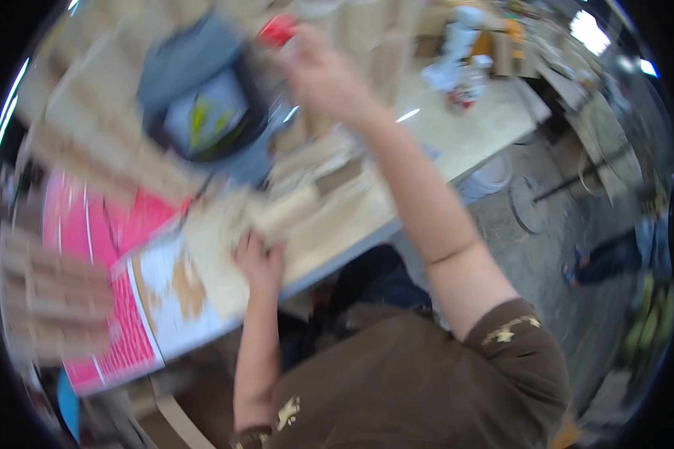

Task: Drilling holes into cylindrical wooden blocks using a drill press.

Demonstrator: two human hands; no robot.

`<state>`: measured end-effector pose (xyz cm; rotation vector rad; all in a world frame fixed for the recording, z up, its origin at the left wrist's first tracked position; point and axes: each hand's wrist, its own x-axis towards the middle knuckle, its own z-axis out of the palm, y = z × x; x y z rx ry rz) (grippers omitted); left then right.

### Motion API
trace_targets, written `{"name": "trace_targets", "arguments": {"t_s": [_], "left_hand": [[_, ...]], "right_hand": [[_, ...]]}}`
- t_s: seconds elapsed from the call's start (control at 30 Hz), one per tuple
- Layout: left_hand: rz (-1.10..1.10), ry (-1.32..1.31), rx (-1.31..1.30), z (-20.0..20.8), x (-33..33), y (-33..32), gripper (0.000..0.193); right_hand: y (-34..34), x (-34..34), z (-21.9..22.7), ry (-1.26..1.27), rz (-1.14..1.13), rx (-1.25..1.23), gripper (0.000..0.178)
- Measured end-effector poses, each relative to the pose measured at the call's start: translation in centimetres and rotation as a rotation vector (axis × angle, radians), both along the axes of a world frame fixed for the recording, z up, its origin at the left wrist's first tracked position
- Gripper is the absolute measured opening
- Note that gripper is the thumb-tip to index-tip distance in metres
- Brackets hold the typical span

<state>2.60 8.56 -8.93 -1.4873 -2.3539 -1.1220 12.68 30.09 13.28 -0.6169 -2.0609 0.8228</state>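
My right hand point(318, 75) is raised over the far part of the table, its fingers curled and smeared by motion. At its fingertips is a small bright red object point(277, 31), apparently in its grip; its kind is too blurred to make out. My left hand point(260, 263) rests low on the near part of the table, thumb and fingers apart. Its fingertips lie at the near end of a pale wooden block point(283, 212). More wooden pieces point(338, 177) lie just beyond that block, with blurred edges.
A grey-blue box-like thing with a dark-rimmed screen point(202, 116) stands at the far side. Stacked wooden parts point(56, 292) rise at the left by a pink printed sheet point(112, 217). A clear jar point(468, 82) stands far right on the table point(494, 123); a white bucket point(488, 178) is below.
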Motion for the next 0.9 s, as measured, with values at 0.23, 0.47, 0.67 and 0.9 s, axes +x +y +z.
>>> {"name": "trace_targets", "arguments": {"t_s": [0.23, 0.47, 0.67, 0.9], "left_hand": [[0.046, -0.255, 0.037, 2.6, 0.1, 1.0, 0.046], [-0.090, -0.346, 0.121, 4.9, -3.5, -6.6, 0.043], [0.065, -0.735, 0.336, 7.8, -8.1, -14.9, 0.028], [0.179, -1.113, 0.569, 10.1, -9.0, -21.0, 0.037]], "right_hand": [[-1.0, 7.0, -13.4, -0.439, 0.167, 0.484, 0.045], [-2.4, 8.1, -14.3, -0.437, 0.117, 0.551, 0.034], [-4.8, 9.7, -12.6, -0.476, 0.149, 0.532, 0.036], [-7.1, 9.7, -12.6, -0.469, 0.223, 0.474, 0.037]]}}
